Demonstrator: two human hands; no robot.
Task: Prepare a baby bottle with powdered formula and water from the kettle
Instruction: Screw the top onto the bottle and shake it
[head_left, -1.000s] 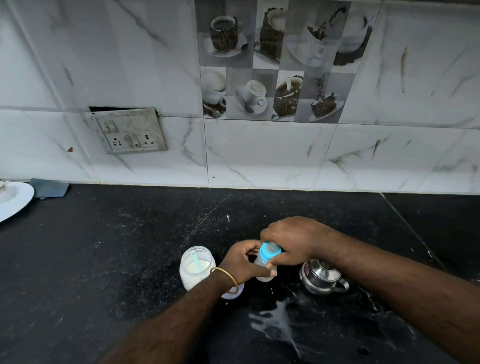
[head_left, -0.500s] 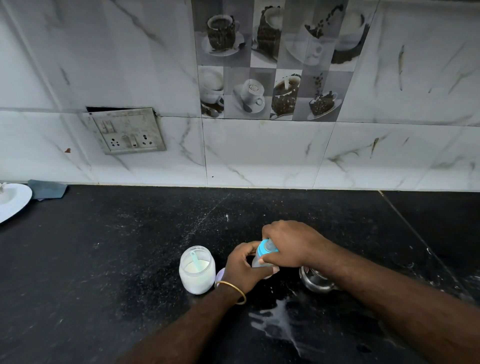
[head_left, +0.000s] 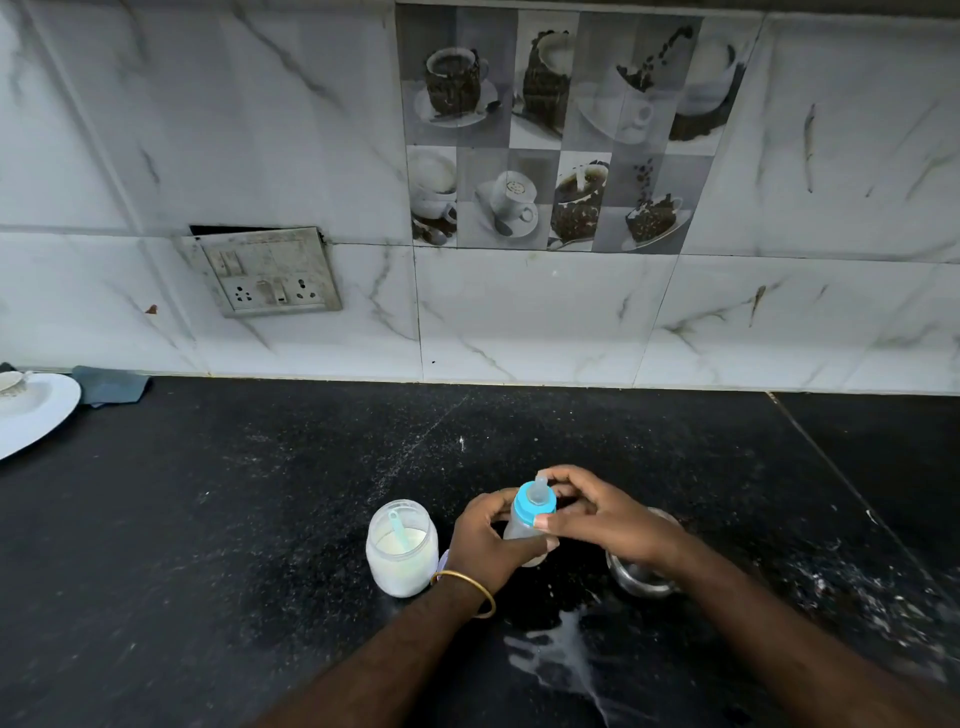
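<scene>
My left hand (head_left: 491, 540) grips the body of the baby bottle (head_left: 527, 525), which stands nearly upright just above the black counter (head_left: 260, 519), while my right hand's fingers (head_left: 543, 521) pinch its blue collar (head_left: 535, 503) from the right. The bottle's long axis runs up between both hands, teat on top. The powder jar (head_left: 402, 548) sits just left, the steel kettle (head_left: 641, 577) under my right wrist.

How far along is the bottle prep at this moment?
Looks nearly finished. Done: the blue teat cap sits on the bottle. In hand: the left hand grips the bottle body while the right hand holds the cap, probably tightening it. Left: the powder jar stands open with its scoop inside, the steel kettle is out, and a white spill marks the counter.
</scene>
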